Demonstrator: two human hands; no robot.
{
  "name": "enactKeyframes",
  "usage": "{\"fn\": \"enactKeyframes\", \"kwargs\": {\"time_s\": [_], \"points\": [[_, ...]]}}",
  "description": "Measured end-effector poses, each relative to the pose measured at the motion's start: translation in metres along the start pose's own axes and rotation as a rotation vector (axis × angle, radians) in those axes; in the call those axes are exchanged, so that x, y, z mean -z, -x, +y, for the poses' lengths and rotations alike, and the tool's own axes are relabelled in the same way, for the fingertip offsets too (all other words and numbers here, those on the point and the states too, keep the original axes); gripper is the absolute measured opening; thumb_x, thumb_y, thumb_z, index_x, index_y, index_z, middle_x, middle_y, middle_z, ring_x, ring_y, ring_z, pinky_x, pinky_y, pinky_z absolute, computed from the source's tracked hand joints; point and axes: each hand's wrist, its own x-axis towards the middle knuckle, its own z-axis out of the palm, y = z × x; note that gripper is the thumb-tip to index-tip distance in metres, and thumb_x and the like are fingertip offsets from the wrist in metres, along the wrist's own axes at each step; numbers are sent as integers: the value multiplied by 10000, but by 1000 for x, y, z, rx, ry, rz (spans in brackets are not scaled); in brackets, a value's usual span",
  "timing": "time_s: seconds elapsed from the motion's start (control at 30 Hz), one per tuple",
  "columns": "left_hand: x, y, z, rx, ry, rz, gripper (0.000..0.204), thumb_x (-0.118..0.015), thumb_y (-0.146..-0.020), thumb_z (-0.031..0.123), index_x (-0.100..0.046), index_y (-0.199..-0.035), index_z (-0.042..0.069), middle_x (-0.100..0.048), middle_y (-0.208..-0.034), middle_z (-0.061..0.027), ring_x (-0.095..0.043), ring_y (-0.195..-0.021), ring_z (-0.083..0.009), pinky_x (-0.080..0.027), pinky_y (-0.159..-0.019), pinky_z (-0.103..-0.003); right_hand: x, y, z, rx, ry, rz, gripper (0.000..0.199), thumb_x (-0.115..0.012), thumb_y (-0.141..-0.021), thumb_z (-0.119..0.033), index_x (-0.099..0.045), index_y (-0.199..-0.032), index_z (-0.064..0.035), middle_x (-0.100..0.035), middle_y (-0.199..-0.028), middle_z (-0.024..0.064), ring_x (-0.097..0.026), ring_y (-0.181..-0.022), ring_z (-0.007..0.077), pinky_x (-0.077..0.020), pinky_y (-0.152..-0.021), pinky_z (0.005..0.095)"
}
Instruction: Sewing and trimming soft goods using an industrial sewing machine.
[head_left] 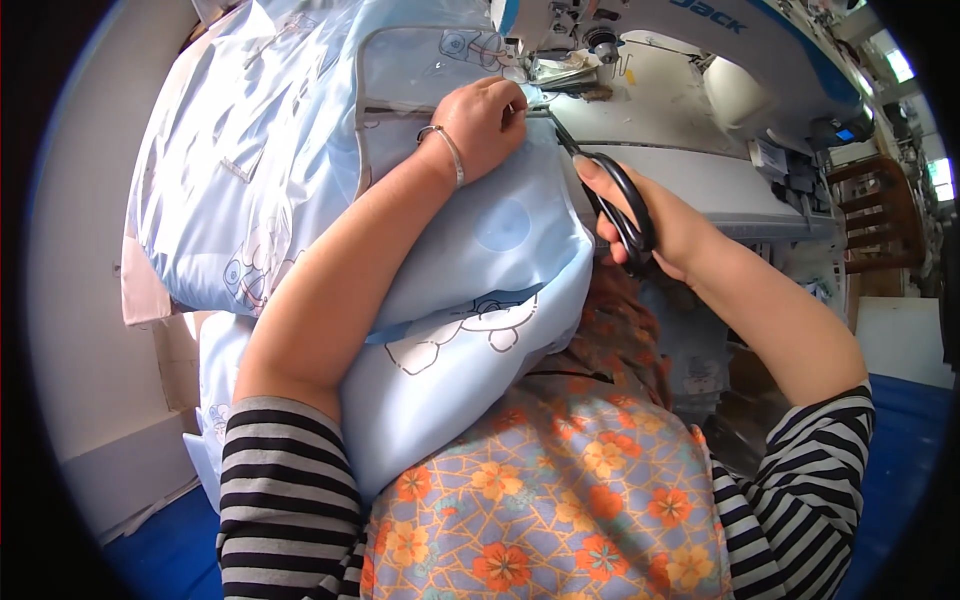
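Observation:
My right hand (650,215) is closed around the black handles of a pair of scissors (630,195). Their blades point up and left, to the edge of the light blue printed fabric (480,225). On that fabric, just left of the blades, my left hand (482,125) is curled shut with a bit of cloth pinched at a grey strip (390,112); its fingertips are mostly hidden. The fabric has pale cartoon figures and drapes from the table over my lap. A grey band edges its upper part.
A white and blue sewing machine (760,50) stands at the upper right, its needle area close beyond my hands. More blue fabric (215,160) is heaped at the left. Small scraps (575,80) lie by the machine. A wooden chair (880,210) stands at far right.

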Motion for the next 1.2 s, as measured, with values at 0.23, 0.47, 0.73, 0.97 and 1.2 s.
{"fn": "enactKeyframes", "kwargs": {"time_s": [0.23,0.47,0.73,0.97,1.2], "points": [[-1,1,0,-13,-12,10,79,-626,-770,85,-606,-828,35,-608,-789,-99,-609,-702,-268,-502,-658,-353,-15,-10,4,55,153,47,568,-542,-869,-630,-543,-971,-71,-481,-602,-7,-453,-442,80,-391,-432,216],[-3,0,-1,-45,-1,45,79,-620,-768,87,-605,-823,32,-604,-784,-98,-607,-700,-265,-498,-655,-352,-14,-6,3,28,171,18,511,-542,-891,-590,-533,-969,-85,-464,-601,-19,-435,-438,72,-393,-422,214],[-1,0,0,0,-11,21,88,-616,-758,87,-604,-824,30,-610,-786,-100,-605,-720,-267,-495,-672,-355,-30,-9,16,128,122,82,464,-555,-903,-548,-517,-976,-91,-459,-617,-30,-413,-456,52,-371,-422,195],[-1,-1,-2,2,-13,20,95,-616,-759,98,-603,-824,29,-613,-787,-105,-607,-727,-277,-495,-676,-362,-30,-14,4,90,110,17,524,-543,-883,-600,-508,-1026,-97,-465,-618,-14,-436,-460,79,-389,-444,219],[-2,-1,-2,-18,4,57,101,-619,-753,102,-602,-821,29,-611,-781,-108,-607,-726,-282,-495,-675,-364,-32,-24,-4,49,217,17,577,-521,-875,-634,-502,-1019,-75,-460,-623,-8,-448,-469,78,-360,-426,213]]}}
